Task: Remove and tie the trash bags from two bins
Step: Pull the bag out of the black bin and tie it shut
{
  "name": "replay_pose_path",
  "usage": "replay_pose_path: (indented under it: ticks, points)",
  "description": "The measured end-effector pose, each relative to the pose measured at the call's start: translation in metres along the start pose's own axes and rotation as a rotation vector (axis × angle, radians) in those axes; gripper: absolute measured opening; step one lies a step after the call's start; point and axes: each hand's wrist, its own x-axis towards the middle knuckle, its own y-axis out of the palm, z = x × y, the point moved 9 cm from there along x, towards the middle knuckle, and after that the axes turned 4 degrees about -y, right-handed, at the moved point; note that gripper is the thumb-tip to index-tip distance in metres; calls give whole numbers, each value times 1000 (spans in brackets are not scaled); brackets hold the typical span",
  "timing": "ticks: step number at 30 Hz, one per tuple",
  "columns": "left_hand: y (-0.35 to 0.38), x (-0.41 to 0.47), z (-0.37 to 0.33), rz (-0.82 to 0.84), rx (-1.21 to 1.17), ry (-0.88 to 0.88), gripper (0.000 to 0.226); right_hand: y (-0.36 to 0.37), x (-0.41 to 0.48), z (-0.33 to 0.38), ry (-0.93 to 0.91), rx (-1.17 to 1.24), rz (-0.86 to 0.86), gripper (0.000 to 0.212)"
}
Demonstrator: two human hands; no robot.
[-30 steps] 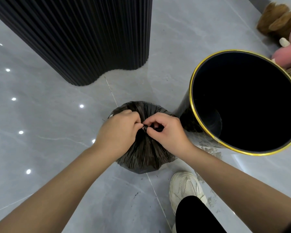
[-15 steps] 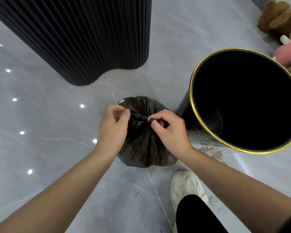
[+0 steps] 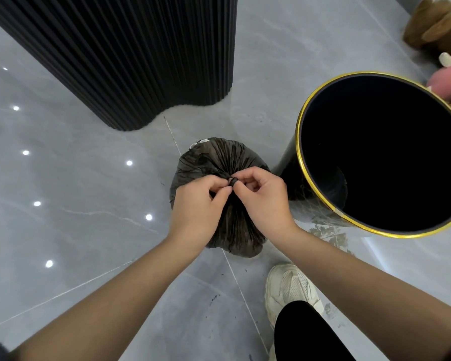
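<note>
trash bag (image 3: 219, 162): black, full, sat on the grey tile floor (image 3: 76, 204) just left of the bin, touching or nearly touching its lower wall. Neck was gathered into tight pleats running to one point on top.
knot (image 3: 234, 181): small dark twist of plastic at the top centre of the bag, between the two hands. Looked cinched, but too small to be sure it was fully tied.
left hand (image 3: 197, 204): rested on the bag's near-left side, fingers curled, thumb and forefinger pressed together on the plastic right at the knot.
right hand (image 3: 264, 201): came in from the right, fingers curled inward, thumb and forefinger pinched the knot from the other side. Fingertips of both hands nearly met.
bin (image 3: 301, 142): black cylinder with gold rim, upright, right of the bag. Inside was dark, no liner over the rim.
fluted column (image 3: 141, 61): black ribbed base, behind and left of the bag, well apart from it.
shoe (image 3: 289, 287): pale sneaker on the floor below the bag, near the bin's base, black trouser leg (image 3: 307, 334) above it.
plush toys (image 3: 438, 29): brown and pink, top-right corner behind the bin, partly cut off by the frame edge.
</note>
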Motion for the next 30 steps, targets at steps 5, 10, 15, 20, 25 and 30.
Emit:
replay_pose_path:
  ticks: [5, 10, 15, 20, 25, 30]
  points:
    - [-1, 2, -2, -3, -22, -29, 9, 3, -2, -4, 12, 7, -15, 11]
    - [-3, 8, -5, 24, -28, -10, 11, 10, 2, -10, 102, 95, 96, 10]
    - [-4, 14, -5, 77, -10, -16, 12, 15, 3, -16, 197, 212, 217, 7]
    - [3, 23, 3, 212, 4, -37, 11, 22, -2, -22, 254, 281, 296, 9]
    - [-4, 17, -4, 64, 30, 64, 7, 20, 2, -21, 285, 266, 241, 12]
    - [-11, 9, -12, -55, 194, 229, 5, 20, -1, -26, 325, 281, 187, 13]
